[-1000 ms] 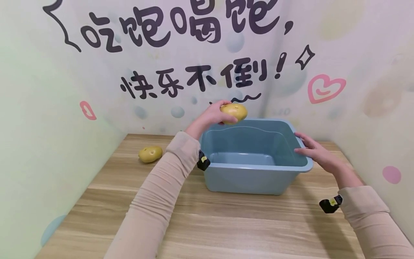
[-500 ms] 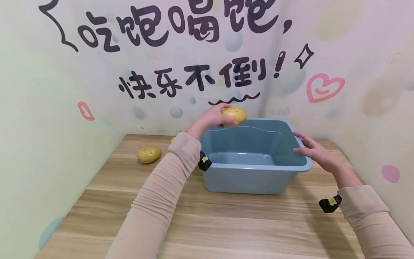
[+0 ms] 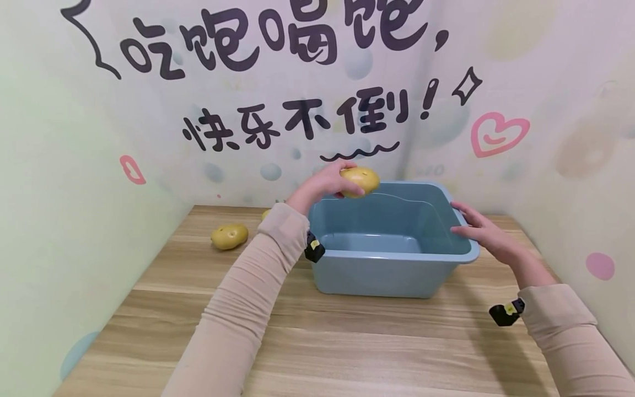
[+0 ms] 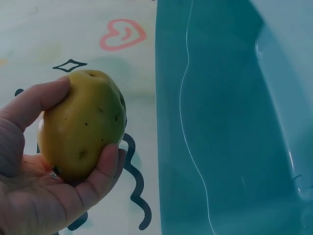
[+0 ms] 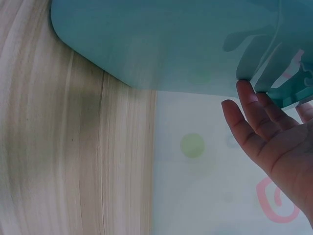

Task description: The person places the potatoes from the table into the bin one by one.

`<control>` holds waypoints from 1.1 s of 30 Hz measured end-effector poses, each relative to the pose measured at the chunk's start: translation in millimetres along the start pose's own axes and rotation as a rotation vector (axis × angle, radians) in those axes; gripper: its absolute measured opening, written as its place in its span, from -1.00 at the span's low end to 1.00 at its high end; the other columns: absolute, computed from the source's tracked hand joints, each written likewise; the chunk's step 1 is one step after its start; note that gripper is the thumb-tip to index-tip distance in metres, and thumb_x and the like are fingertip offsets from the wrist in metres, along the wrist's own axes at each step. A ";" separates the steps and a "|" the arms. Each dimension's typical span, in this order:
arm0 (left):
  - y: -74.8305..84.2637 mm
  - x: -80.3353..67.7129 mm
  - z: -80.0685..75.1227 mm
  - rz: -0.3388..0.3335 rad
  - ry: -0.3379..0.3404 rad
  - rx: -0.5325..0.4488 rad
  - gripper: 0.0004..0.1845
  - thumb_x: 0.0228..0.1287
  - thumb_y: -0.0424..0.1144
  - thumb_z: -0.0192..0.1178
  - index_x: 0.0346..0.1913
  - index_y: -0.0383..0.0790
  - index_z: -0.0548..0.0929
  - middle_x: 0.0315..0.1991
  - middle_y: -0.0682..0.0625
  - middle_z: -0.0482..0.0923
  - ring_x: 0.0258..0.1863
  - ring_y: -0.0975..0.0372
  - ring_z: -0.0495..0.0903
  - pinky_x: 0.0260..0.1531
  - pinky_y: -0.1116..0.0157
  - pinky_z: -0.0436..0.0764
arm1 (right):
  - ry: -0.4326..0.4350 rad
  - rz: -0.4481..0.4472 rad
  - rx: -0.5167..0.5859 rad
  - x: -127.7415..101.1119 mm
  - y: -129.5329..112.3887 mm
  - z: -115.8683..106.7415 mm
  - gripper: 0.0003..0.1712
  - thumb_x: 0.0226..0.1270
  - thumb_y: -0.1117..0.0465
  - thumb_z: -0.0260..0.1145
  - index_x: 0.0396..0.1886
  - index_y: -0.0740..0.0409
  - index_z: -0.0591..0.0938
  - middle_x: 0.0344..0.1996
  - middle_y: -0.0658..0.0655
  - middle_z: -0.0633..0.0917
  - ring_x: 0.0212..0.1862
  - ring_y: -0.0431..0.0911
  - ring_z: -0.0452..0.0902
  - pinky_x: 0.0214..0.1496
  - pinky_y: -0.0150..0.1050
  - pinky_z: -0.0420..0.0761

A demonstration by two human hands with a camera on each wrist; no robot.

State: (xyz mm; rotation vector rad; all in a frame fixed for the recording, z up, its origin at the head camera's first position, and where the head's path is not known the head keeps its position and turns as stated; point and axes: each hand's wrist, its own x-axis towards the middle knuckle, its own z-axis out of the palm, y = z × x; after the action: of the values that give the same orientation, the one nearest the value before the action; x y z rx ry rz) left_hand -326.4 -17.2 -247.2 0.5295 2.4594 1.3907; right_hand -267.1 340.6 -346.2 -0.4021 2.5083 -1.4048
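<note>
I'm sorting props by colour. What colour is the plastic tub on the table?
The rectangular plastic tub is light blue; the head view shows it best.

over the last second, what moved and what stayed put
The left hand lowered the potato it grips slightly, toward the back rim of the blue tub. The right hand stayed on the tub's right rim, and the loose potato stayed on the table.

Left hand [image 3: 327, 182] raised, arm stretched forward, fingers and thumb curled in a grip; right hand [image 3: 483, 231] extended, fingers straight, palm inward.
</note>
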 end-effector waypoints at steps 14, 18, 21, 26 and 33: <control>3.5 0.3 0.1 -0.066 -0.039 -0.038 -0.28 0.04 -0.29 0.31 0.30 -0.14 0.26 0.21 -0.12 0.31 -0.02 0.10 0.46 -0.14 0.27 0.54 | -0.001 -0.005 -0.001 -2.2 -1.4 0.9 -0.17 0.36 0.09 0.05 0.44 0.05 -0.19 0.40 0.38 -0.16 0.32 0.34 -0.10 0.15 0.39 0.09; 6.8 -1.5 -0.3 -0.076 -0.029 -0.064 -0.27 0.06 -0.29 0.30 0.32 -0.08 0.24 0.26 -0.11 0.29 0.09 0.10 0.44 -0.01 0.22 0.50 | -0.002 -0.008 0.003 -2.2 -2.0 1.0 -0.18 0.37 0.11 0.05 0.44 0.05 -0.19 0.40 0.38 -0.14 0.31 0.33 -0.08 0.15 0.38 0.10; 8.4 -3.1 -0.6 -0.077 -0.021 -0.070 -0.27 0.06 -0.30 0.31 0.31 -0.07 0.25 0.25 -0.10 0.30 0.10 0.09 0.43 0.00 0.21 0.50 | -0.004 -0.014 0.008 -2.1 -2.1 1.0 -0.18 0.37 0.12 0.04 0.44 0.06 -0.20 0.40 0.37 -0.15 0.31 0.32 -0.09 0.17 0.38 0.07; 8.4 -6.0 -4.0 -0.062 0.003 -0.083 -0.28 0.05 -0.32 0.30 0.31 -0.09 0.26 0.25 -0.11 0.31 0.10 0.09 0.43 0.02 0.15 0.49 | -0.004 -0.019 0.013 -2.3 -1.6 1.9 -0.18 0.37 0.11 0.04 0.44 0.07 -0.20 0.40 0.37 -0.14 0.31 0.30 -0.08 0.19 0.37 0.06; 4.4 -13.2 -21.5 -0.011 0.041 -0.075 -0.29 0.06 -0.30 0.28 0.30 -0.12 0.25 0.24 -0.12 0.32 0.11 0.09 0.42 0.06 0.11 0.45 | 0.002 -0.014 0.006 -3.9 -2.6 2.6 -0.18 0.37 0.11 0.05 0.44 0.09 -0.20 0.40 0.38 -0.14 0.31 0.32 -0.07 0.17 0.38 0.09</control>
State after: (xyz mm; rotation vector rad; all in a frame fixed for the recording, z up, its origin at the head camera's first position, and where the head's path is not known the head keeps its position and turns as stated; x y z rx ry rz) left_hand -322.4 -37.3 -231.9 0.4751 2.4265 1.4978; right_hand -262.2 338.6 -345.0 -0.4189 2.5070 -1.4176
